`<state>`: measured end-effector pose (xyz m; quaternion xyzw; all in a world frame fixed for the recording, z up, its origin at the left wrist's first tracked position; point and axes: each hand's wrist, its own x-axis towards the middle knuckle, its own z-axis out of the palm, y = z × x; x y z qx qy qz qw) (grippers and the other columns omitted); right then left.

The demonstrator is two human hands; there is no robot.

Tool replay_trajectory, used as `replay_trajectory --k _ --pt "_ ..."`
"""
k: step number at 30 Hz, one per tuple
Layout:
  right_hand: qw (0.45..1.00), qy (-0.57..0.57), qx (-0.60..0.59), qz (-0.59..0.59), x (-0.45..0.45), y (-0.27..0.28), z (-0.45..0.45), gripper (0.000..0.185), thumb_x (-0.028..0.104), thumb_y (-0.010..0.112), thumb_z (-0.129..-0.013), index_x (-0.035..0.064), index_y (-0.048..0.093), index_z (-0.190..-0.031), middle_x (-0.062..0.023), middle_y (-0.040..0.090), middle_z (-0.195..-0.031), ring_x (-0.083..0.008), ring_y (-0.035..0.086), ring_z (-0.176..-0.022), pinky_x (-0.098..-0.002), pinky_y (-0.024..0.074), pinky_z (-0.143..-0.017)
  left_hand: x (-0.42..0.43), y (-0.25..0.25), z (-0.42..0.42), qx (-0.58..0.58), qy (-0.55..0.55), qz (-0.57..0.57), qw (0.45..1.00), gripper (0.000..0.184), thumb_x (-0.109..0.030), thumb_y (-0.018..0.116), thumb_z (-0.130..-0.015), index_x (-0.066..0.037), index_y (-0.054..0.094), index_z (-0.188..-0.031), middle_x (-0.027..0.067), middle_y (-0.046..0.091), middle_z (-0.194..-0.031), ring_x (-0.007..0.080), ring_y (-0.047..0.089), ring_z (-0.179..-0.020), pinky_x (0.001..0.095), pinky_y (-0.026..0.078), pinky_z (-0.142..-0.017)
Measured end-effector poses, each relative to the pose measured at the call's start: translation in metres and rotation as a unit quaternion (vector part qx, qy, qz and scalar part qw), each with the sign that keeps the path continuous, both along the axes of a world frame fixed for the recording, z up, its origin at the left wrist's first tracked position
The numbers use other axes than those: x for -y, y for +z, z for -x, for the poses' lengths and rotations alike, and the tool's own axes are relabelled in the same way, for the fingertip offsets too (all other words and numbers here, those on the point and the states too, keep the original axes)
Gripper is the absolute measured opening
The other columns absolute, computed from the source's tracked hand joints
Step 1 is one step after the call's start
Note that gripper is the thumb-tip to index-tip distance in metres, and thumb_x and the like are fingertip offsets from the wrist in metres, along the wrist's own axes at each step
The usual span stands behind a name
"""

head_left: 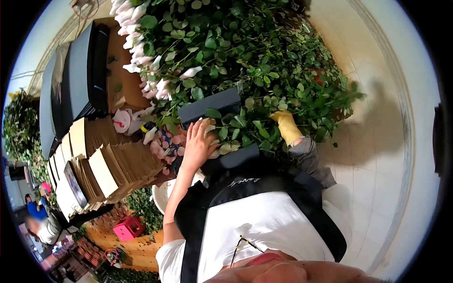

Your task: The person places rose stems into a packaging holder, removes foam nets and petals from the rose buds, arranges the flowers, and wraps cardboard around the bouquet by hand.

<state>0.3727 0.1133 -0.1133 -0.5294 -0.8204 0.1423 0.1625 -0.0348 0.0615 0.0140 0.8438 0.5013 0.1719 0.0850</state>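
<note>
My bare left hand has its fingers curled among leaves, just below a dark grey block. What it holds is mostly hidden, though something pale shows by the fingertips. On my right hand is a yellow glove, closed around leafy rose stems with the fingertips partly covered by leaves. A large heap of leafy stems spreads beyond both hands. At its left side, flower heads in white netting sleeves line up. Loose pink petals lie left of my left hand.
Stacked cardboard sheets and large dark panels stand on the left. A yellow-and-black tool lies near the petals. A white bucket is by my left arm. Farther off are a pink stool and another person.
</note>
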Motion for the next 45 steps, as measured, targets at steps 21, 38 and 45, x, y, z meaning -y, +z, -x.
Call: replay_trajectory --k 21,38,45 --pt "0.976 0.058 0.010 -0.209 -0.178 0.190 0.083 0.026 0.006 0.061 -0.089 0.0105 0.074 -0.111 -0.0126 0.073 -0.107 -0.0308 0.064 -0.109 -0.0473 0.0476 -0.100 0.016 -0.033 -0.010 0.281 0.138 0.175 0.934 0.030 -0.010 0.084 -0.081 -0.006 0.069 -0.106 0.0120 0.053 -0.137 0.0362 0.055 -0.125 0.0461 0.052 -0.095" --pt "0.952 0.148 0.181 -0.199 -0.192 0.191 0.056 0.049 0.004 0.074 -0.077 0.0120 0.067 -0.124 -0.0114 0.063 -0.073 -0.0301 0.065 -0.074 -0.0421 0.0541 -0.071 0.017 -0.025 -0.012 0.276 0.174 0.238 0.915 0.026 -0.014 0.084 -0.082 -0.006 0.071 -0.104 0.0135 0.051 -0.140 0.0365 0.054 -0.124 0.0438 0.052 -0.094" --pt "0.968 0.099 0.136 -0.187 -0.176 0.184 0.054 0.054 0.000 0.078 -0.072 0.0103 0.067 -0.123 -0.0123 0.065 -0.079 -0.0330 0.064 -0.075 -0.0454 0.0538 -0.073 0.006 0.003 -0.003 0.212 0.200 0.101 0.951 0.059 -0.022 0.086 -0.080 -0.001 0.057 -0.128 0.0181 0.060 -0.129 0.0379 0.060 -0.115 0.0459 0.049 -0.097"
